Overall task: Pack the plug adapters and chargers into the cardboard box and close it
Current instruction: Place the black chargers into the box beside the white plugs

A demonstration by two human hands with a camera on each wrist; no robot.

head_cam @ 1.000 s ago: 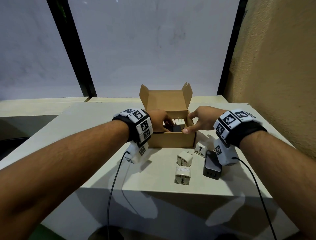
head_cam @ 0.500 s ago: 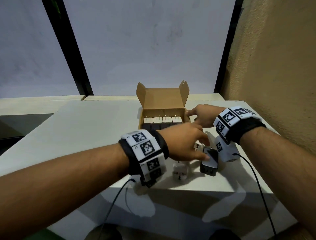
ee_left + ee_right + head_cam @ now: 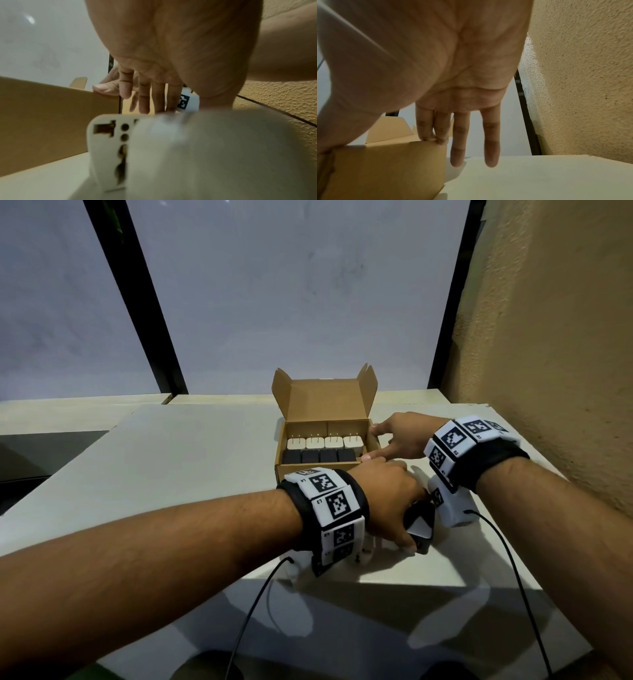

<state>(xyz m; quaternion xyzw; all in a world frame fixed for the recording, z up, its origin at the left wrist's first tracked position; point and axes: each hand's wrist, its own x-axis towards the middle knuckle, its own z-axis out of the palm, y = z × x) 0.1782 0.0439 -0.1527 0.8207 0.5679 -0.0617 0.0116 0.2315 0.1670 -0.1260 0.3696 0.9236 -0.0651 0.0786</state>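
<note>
The cardboard box (image 3: 323, 469) stands open on the table, lid (image 3: 325, 402) upright. Inside are a row of white chargers (image 3: 323, 442) and a row of black chargers (image 3: 318, 456). My right hand (image 3: 394, 440) rests on the box's right wall with straight fingers (image 3: 426, 129) and its thumb at the near corner. My left hand (image 3: 390, 501) lies over a black charger (image 3: 421, 525) on the table right of the box, thumb at its near end and fingers (image 3: 144, 100) reaching down its far side. A white plug adapter (image 3: 106, 152) stands under my left wrist, mostly hidden in the head view.
The pale table (image 3: 171, 460) ends close in front of my hands, with its front edge (image 3: 411, 583) just behind the charger. A rough yellow wall (image 3: 548, 337) runs close along the right. Thin cables (image 3: 253, 611) hang from both wrists.
My left hand has left the box, swung to the right front and come down over the black charger. My right hand has stayed on the box's right side.
</note>
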